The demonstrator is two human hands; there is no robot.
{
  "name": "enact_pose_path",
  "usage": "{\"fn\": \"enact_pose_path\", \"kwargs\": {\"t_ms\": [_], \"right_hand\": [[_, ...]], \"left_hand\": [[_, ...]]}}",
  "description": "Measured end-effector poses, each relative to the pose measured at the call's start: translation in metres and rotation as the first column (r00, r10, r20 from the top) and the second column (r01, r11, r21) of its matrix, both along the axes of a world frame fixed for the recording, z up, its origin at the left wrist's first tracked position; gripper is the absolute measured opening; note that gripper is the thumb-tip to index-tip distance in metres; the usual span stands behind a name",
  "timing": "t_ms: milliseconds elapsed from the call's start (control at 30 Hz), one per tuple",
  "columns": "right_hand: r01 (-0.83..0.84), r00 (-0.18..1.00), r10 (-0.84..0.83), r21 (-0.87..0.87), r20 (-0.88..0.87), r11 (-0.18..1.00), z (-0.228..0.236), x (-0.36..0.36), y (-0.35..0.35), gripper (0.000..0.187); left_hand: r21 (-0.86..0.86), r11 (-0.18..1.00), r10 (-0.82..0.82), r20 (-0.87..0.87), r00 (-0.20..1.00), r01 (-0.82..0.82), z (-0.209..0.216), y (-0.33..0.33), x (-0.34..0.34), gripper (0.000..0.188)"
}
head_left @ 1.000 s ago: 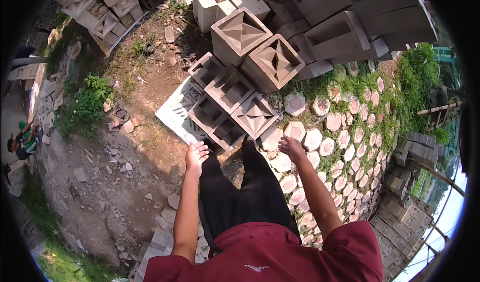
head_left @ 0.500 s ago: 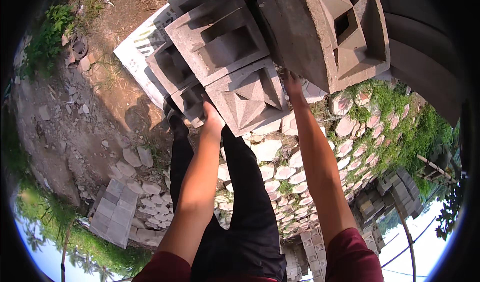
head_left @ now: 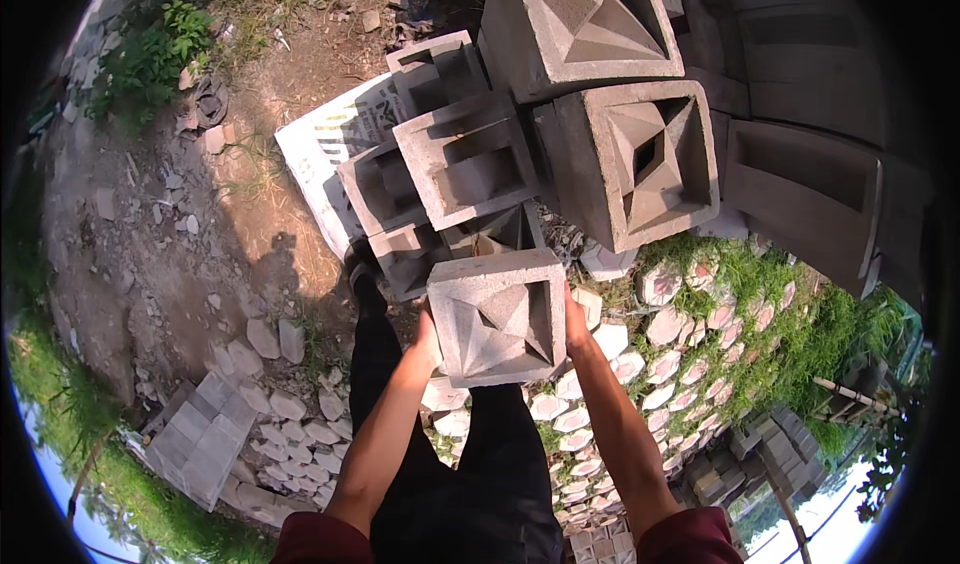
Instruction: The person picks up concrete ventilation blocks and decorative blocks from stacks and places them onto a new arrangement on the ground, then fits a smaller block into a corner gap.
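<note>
Between my two hands is a grey concrete ventilation block (head_left: 505, 264), square, with angled facets inside its thick frame. My left hand (head_left: 428, 342) presses its left side and my right hand (head_left: 576, 322) its right side; most fingers are hidden behind it. The block is in front of my legs, lifted off the stack. Just beyond it, similar hollow blocks (head_left: 483, 112) are piled together, one partly covered by the block I hold. A taller stack to the right is topped by a faceted block (head_left: 606, 226).
A white printed sack (head_left: 312, 164) lies under the pile's left side. Hexagonal pavers (head_left: 665, 326) with grass between them cover the ground at right; rubble and dirt (head_left: 150, 254) spread at left. Flat grey blocks (head_left: 203, 426) and another block stack (head_left: 775, 454) stand farther off.
The faceted block has come up off the front of the pile and toward my body, held in both hands. A block beneath it now shows. The view has shifted too.
</note>
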State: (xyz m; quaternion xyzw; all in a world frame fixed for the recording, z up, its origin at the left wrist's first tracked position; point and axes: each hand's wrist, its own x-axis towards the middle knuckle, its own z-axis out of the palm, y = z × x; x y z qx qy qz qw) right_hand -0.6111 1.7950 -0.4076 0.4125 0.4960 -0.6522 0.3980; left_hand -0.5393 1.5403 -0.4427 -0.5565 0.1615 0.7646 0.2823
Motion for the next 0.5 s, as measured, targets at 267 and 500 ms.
{"fn": "enact_pose_path", "kwargs": {"t_ms": [267,500], "right_hand": [[0.004,0.998,-0.009,-0.081,-0.056,0.997,0.213,0.037,-0.052,0.055],[-0.263,0.883,0.273,0.079,-0.381,0.962,0.458,0.047,-0.129,0.053]], "left_hand": [[-0.242,0.97,-0.048,-0.279,0.959,-0.022,0.224,-0.06,0.043,0.047],[-0.29,0.939,-0.003,-0.549,0.836,-0.187,0.401,-0.12,0.093,0.044]]}}
